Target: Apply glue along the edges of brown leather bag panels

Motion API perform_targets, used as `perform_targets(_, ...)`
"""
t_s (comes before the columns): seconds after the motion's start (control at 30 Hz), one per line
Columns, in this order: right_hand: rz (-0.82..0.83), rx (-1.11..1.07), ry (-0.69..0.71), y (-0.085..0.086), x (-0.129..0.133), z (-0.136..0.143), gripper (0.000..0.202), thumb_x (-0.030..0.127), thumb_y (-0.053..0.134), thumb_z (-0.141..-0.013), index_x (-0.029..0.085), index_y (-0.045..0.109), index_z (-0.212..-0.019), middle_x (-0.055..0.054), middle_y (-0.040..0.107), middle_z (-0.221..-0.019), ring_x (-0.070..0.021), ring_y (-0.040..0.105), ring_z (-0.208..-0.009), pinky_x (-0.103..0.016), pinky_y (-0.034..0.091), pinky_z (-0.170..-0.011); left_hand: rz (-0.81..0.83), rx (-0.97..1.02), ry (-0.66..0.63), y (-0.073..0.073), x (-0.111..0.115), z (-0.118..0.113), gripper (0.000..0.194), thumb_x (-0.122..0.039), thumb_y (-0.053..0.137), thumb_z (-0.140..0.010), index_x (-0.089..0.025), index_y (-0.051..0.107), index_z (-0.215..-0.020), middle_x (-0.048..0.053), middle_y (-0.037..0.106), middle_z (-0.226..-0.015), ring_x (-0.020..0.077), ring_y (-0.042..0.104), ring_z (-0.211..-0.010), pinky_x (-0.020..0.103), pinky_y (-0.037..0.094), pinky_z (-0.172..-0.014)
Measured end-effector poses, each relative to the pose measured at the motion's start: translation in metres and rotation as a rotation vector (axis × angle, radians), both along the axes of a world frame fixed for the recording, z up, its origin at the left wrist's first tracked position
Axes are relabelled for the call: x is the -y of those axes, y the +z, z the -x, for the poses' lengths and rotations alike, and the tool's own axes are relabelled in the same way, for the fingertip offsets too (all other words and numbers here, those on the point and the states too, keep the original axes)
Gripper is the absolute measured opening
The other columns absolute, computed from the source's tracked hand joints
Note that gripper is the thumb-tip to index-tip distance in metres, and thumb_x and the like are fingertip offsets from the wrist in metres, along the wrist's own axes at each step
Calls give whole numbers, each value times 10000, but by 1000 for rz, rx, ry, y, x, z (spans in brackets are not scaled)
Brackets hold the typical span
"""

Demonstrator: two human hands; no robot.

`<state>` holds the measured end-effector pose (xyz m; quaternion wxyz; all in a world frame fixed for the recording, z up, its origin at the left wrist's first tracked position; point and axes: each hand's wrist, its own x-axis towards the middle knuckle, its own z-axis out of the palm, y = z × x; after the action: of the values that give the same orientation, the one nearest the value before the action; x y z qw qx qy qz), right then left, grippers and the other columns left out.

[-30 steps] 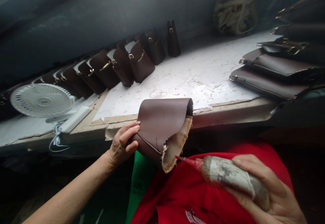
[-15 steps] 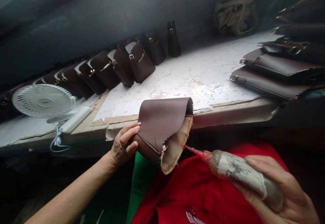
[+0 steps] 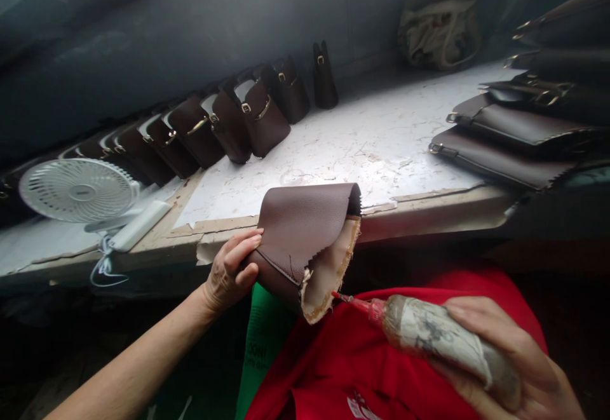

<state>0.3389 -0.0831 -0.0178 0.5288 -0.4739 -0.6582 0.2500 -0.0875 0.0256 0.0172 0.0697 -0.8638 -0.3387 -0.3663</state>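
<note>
A dark brown leather piece (image 3: 305, 216), curved into an open pouch with zigzag edges and a pale lining, rests against the bench's front edge. My left hand (image 3: 233, 267) grips its left side, fingers on top. In my right hand (image 3: 505, 350) is a worn, wrapped bottle (image 3: 438, 334) with a red nozzle. The nozzle's tip meets the lower right rim of the pouch's opening, where a yellowish strip runs along the lining's edge.
Rows of brown pouches with gold buckles (image 3: 262, 118) stand at the back left of the white-covered bench (image 3: 372, 140). A white fan (image 3: 81, 191) is at the left. More brown pouches (image 3: 505, 159) are stacked at the right. A pale bag (image 3: 441, 32) sits behind.
The bottle in my right hand has moved left and down, its tip shifting along the rim toward the pouch's lower end. My left hand keeps its hold.
</note>
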Motion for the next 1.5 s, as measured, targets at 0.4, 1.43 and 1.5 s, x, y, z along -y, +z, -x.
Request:
perform_targets(0.4, -73, 34, 1, -2, -7, 0, 485, 173, 776, -907, 285, 638, -1359, -83, 661, -1250, -240, 727, -1068, -266, 642, -788, -7, -21, 11, 2, -2, -2, 401, -459, 425, -1113, -269, 516, -1455, 144, 695, -1305, 259, 728, -1164, 449, 662, -935)
perform_targets(1.43, 173, -74, -131, -3, -25, -6, 320, 375, 830, -859, 276, 711, -1139, -45, 726, -1135, -214, 773, -878, -227, 656, -720, -45, -37, 0, 6, -6, -8, 427, -358, 455, -1110, -333, 435, -1536, 133, 687, -1300, 261, 727, -1173, 464, 682, -916)
perform_targets(1.5, 197, -88, -85, -4, -20, -5, 304, 386, 828, -861, 281, 713, -1121, -35, 743, -1110, -209, 787, -837, -208, 655, -687, -37, -35, 2, 5, -5, -7, 435, -368, 447, -1111, -299, 441, -1540, 155, 685, -1298, 271, 726, -1169, 469, 682, -912)
